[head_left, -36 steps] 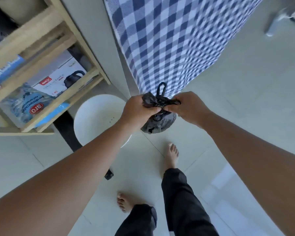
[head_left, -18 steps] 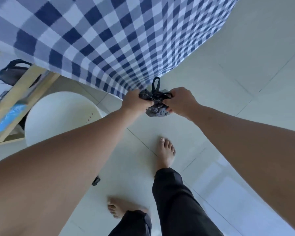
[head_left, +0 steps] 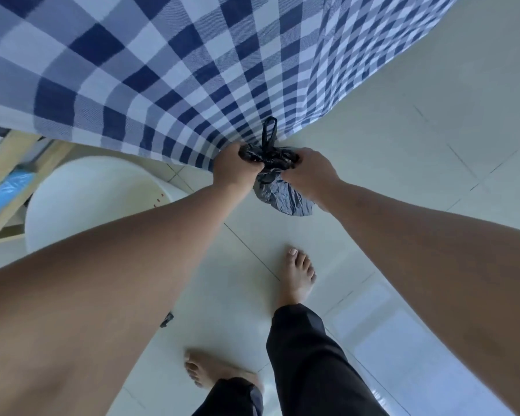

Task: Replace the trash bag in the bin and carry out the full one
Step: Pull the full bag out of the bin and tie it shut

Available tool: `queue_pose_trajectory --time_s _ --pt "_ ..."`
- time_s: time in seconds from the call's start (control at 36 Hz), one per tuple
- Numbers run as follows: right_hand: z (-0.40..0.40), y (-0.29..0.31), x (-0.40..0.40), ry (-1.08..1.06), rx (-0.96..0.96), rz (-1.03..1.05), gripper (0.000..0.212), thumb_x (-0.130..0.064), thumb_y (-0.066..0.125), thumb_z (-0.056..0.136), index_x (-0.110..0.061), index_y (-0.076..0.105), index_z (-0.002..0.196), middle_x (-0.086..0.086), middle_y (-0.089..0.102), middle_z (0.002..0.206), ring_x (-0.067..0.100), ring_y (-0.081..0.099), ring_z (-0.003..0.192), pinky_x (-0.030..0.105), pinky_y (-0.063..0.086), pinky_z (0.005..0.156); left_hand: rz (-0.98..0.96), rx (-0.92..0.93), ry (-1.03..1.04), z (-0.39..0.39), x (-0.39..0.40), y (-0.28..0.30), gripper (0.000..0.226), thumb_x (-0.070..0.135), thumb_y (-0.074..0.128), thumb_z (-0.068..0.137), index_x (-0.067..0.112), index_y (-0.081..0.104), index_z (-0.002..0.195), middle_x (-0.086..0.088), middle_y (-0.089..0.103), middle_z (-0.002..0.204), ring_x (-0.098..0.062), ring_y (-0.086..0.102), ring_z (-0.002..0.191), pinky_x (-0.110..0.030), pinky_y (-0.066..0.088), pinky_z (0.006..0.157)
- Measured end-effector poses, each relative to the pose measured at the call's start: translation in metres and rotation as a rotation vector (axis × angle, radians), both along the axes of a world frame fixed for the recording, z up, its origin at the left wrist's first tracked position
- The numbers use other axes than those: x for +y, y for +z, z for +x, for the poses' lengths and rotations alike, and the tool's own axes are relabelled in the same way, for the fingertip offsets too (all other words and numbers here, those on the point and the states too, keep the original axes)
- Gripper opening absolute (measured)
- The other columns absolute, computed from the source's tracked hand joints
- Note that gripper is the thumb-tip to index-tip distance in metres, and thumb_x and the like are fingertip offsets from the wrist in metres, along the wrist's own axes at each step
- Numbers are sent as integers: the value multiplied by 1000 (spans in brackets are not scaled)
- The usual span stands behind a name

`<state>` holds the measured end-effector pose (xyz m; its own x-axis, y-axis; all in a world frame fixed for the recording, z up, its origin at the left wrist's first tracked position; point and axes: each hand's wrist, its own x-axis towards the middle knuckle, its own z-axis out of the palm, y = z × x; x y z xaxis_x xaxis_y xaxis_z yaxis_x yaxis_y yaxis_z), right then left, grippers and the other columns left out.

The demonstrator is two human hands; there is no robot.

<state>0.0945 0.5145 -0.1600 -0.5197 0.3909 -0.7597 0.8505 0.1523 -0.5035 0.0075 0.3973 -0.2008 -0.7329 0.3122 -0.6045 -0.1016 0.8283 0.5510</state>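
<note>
A big blue-and-white checked cloth (head_left: 168,70) hangs across the top of my view, draping down to a point right behind my hands. Below it the pale tiled floor (head_left: 418,151) spreads out, with my two bare feet and dark trouser legs (head_left: 309,361) at the bottom. Off to my left stands the round white bin (head_left: 81,199), its opening facing up at me, with no liner that I can make out inside; beside it is the corner of a wooden shelf (head_left: 9,163) with something blue on it.

Both my arms reach forward, and between my hands, held in the air above the floor and to the right of the bin, is the black trash bag (head_left: 279,190). It is small and crumpled, its glossy dark plastic creased all over, and its rounded belly hangs below my fists. The neck is bunched up tight, and a thin loop of black plastic (head_left: 269,130) sticks straight up from the gathered top against the checked cloth.

My left hand (head_left: 231,166) has its grip clenched on the left side of the bunched neck. My right hand (head_left: 308,171) is clenched on the right side of it, fingers curled into the plastic, the two fists nearly touching across the knot.
</note>
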Motion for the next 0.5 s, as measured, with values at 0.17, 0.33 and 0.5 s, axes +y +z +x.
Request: queue_pose_trajectory --time_s 0.17,0.33,0.5 --pt "8 16 3 -57 -17 34 61 -9 52 88 -22 36 145 2 57 119 25 65 89 30 51 63 -60 -142 71 -5 -6 17 48 34 77 78 9 61 115 -3 67 105 -23 66 94 -34 56 83" --pt "17 48 -8 26 -12 157 58 -13 51 89 -16 36 145 10 51 140 29 58 114 38 53 90 -101 -283 84 -7 -23 53 29 33 67 81 8 66 95 -10 62 77 -22 58 71 -33 50 67" --pt "30 84 -41 58 26 216 51 -6 47 87 -18 48 137 6 58 128 23 58 95 30 48 69 -52 -362 12 3 -50 95 20 22 57 94 5 61 84 -9 65 84 -18 60 67 -35 55 81"
